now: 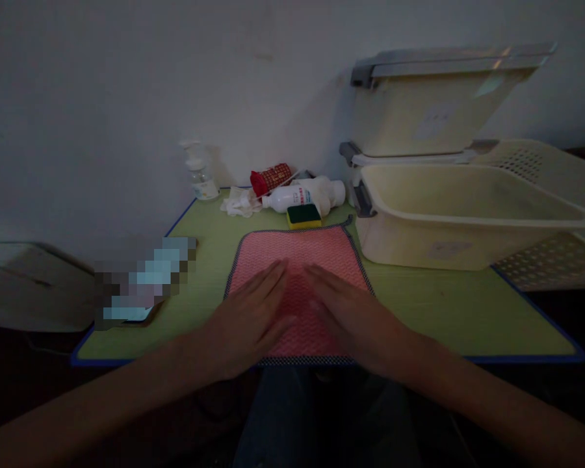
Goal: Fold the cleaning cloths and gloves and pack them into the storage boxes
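A square pink cloth, its surface a fine ridged weave and its edge bound in dark-and-white check, lies spread flat at the near middle of the pale green, blue-edged counter before you. Your left hand and right hand slant in over it palms down, tips angled toward each other with a strip of pink between. The fingers of both are stretched out straight and lie close together, the left thumb a little apart; neither hand grips anything. You appear to have them flat against the fabric, though firm contact cannot be told. Just beyond the cloth's far edge sits a block-shaped sponge, dark green on yellow. Behind it lie a smooth white bottle on its side and a red patterned bundle, with a clear jar upright to their left. On your right stands a cream, round-cornered plastic tub; on your left, a partly pixelated phone rests near the counter's edge.
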Available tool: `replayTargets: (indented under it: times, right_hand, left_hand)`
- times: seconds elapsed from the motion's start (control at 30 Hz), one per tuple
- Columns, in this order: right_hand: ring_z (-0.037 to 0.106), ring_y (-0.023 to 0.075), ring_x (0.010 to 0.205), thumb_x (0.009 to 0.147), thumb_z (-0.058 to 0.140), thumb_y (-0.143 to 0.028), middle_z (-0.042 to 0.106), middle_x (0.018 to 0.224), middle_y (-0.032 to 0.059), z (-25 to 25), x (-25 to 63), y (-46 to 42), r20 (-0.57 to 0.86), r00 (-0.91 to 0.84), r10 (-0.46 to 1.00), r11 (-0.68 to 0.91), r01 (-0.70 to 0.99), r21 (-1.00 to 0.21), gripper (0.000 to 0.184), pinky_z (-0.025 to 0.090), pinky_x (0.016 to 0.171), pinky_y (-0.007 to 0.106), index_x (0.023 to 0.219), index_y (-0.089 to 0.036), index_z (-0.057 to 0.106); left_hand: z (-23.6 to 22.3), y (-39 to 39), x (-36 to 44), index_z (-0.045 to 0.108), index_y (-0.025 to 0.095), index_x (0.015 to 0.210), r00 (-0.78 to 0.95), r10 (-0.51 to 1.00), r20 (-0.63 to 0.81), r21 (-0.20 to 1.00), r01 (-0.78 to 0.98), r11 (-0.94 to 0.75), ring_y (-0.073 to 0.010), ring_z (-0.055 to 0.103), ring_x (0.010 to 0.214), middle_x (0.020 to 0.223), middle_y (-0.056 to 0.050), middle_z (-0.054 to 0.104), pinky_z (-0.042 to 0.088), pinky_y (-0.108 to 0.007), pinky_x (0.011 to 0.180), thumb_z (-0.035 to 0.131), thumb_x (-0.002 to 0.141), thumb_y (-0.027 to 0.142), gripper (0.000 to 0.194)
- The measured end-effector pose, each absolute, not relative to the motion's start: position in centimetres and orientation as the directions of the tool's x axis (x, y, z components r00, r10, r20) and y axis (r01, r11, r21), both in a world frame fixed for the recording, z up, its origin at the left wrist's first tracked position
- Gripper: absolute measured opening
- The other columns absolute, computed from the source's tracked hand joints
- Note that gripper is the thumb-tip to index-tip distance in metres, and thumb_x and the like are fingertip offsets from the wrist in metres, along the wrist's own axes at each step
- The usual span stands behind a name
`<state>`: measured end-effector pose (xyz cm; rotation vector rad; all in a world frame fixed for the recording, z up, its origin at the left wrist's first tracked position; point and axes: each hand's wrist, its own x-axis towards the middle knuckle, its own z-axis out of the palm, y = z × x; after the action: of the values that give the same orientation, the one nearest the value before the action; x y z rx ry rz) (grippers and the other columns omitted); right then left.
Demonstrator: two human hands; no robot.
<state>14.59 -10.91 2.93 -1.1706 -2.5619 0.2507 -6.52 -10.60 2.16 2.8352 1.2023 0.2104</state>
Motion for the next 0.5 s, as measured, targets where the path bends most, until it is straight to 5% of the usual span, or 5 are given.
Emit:
replayTargets:
  times: [0.13, 0.5]
  right_hand:
    - [0.031, 0.0282, 0.132, 0.090, 0.031, -0.022, 0.033, 0.140, 0.0249, 0.5, 12.8, -11.4, 0.193, -0.667, 0.720, 0.693, 0.705, -0.150, 0.051, 0.032, 0.107, 0.044, 0.133, 0.006, 0.036]
    - [0.028, 0.0268, 0.133, 0.088, 0.044, -0.037, 0.030, 0.144, 0.0149, 0.4, 15.3, -11.5, 0.126, -0.654, 0.746, 0.666, 0.728, -0.165, 0.058, 0.029, 0.108, 0.046, 0.138, -0.008, 0.035]
  left_hand:
    - [0.3, -10.1, -5.8, 0.020, 0.005, 0.140, 0.685, 0.727, 0.045, 0.070, 0.724, -0.686, -0.0231, 0.017, 0.138, 0.149, -0.018, 0.020, 0.022, -0.040, 0.112, 0.023, 0.092, 0.049, 0.065]
    - [-0.3, -10.1, -7.6, 0.003, 0.025, 0.144, 0.703, 0.710, 0.043, 0.086, 0.705, -0.704, -0.0211, 0.012, 0.140, 0.152, -0.005, 0.011, 0.018, -0.042, 0.113, 0.031, 0.093, 0.043, 0.061]
